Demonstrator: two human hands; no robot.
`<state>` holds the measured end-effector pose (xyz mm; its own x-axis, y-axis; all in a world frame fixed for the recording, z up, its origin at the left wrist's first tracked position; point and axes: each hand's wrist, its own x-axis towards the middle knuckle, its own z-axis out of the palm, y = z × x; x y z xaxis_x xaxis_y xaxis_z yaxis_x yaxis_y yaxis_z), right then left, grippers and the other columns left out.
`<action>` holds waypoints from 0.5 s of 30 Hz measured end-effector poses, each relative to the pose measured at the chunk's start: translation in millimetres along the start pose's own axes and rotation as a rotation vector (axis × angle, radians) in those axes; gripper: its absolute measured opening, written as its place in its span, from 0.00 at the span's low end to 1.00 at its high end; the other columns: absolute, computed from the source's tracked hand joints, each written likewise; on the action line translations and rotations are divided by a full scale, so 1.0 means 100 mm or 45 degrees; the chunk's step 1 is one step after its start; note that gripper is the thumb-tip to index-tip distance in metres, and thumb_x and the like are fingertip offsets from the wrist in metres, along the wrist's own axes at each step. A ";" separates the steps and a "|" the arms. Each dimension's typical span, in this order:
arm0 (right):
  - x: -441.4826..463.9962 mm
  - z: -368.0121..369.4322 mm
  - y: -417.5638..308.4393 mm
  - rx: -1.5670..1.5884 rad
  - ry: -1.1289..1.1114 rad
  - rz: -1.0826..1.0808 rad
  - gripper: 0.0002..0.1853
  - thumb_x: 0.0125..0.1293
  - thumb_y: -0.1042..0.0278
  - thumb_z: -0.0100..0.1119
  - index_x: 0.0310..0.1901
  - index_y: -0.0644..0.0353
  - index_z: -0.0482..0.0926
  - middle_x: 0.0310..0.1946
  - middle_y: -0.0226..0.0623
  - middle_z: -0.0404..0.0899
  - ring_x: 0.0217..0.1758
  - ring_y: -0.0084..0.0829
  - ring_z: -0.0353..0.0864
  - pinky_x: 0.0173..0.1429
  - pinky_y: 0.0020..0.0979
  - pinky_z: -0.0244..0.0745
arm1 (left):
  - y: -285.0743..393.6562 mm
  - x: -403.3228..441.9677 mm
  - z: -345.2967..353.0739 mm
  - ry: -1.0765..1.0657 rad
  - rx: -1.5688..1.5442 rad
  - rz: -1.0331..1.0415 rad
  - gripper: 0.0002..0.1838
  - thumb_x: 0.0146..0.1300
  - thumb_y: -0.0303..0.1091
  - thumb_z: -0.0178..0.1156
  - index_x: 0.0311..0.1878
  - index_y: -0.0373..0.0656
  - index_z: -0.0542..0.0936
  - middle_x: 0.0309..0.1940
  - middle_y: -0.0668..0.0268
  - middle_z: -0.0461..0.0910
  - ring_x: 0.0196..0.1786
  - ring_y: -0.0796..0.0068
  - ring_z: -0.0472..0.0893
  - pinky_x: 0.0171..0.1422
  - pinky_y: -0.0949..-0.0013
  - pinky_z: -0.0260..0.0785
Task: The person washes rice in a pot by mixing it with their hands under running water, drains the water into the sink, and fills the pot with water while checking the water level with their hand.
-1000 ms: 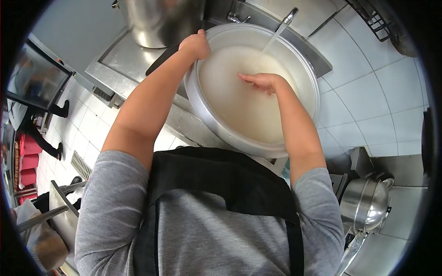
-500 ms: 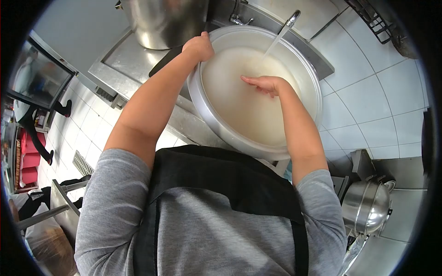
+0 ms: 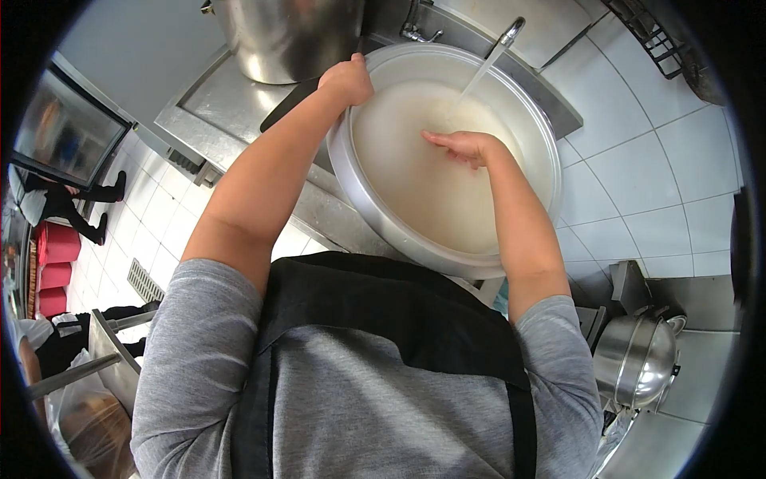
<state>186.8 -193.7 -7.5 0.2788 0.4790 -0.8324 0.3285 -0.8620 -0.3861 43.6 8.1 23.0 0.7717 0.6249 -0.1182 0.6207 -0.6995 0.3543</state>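
A large metal basin (image 3: 371, 209) stands tilted at the sink, holding cloudy whitish water (image 3: 415, 191). My left hand (image 3: 348, 81) is closed over its left rim. Within the basin, my right hand (image 3: 463, 148) dips into the water, thumb stretched out and apart from the other fingers. The fingertips are partly hidden under the murky surface, and nothing shows in that hand. From the faucet (image 3: 511, 33), a stream of water (image 3: 479, 76) runs into the basin beyond my right hand. What lies at the bottom cannot be seen.
A tall steel pot (image 3: 291, 40) stands on the steel counter (image 3: 209, 120) left of the basin. Steel pans (image 3: 638, 359) sit low at the right by the tiled wall (image 3: 614, 136). Other people (image 3: 72, 195) and red bins (image 3: 56, 243) are at the far left.
My left hand keeps its hold on the basin rim, and my right hand stays in the water almost unmoved. At far left, a person in dark trousers has shifted position.
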 end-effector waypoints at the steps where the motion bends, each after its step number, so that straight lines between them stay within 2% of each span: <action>1: 0.03 -0.01 0.01 0.023 -0.021 0.026 0.57 0.46 0.16 0.43 0.71 0.47 0.47 0.70 0.58 0.36 0.75 0.50 0.32 0.69 0.61 0.28 | 0.00 0.00 0.00 -0.010 0.007 -0.007 0.29 0.55 0.31 0.50 0.61 0.34 0.61 0.52 0.48 0.74 0.56 0.53 0.75 0.59 0.58 0.68; 10: 0.12 -0.07 0.05 -0.003 -0.040 0.045 0.58 0.43 0.16 0.46 0.71 0.47 0.48 0.70 0.59 0.40 0.75 0.52 0.36 0.70 0.58 0.32 | -0.01 0.03 0.01 -0.040 0.001 -0.020 0.36 0.54 0.37 0.55 0.65 0.35 0.57 0.55 0.48 0.72 0.59 0.54 0.73 0.61 0.58 0.67; 13: 0.09 0.00 0.06 -0.080 0.090 -0.027 0.59 0.47 0.16 0.42 0.69 0.60 0.51 0.52 0.62 0.62 0.59 0.51 0.62 0.67 0.62 0.41 | -0.01 0.03 0.01 -0.034 -0.001 -0.017 0.37 0.53 0.38 0.56 0.65 0.36 0.57 0.55 0.48 0.72 0.59 0.54 0.73 0.61 0.58 0.66; 15: 0.02 0.07 0.05 -0.074 0.104 -0.112 0.59 0.47 0.17 0.43 0.69 0.59 0.50 0.54 0.62 0.62 0.64 0.52 0.58 0.67 0.62 0.40 | -0.01 0.03 0.02 -0.028 -0.004 -0.017 0.37 0.53 0.38 0.56 0.65 0.36 0.57 0.55 0.48 0.73 0.59 0.54 0.73 0.61 0.58 0.66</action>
<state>183.0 -198.4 -14.4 0.3186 0.5666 -0.7599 0.4060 -0.8060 -0.4308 45.5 9.7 20.9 0.7664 0.6263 -0.1429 0.6303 -0.6900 0.3558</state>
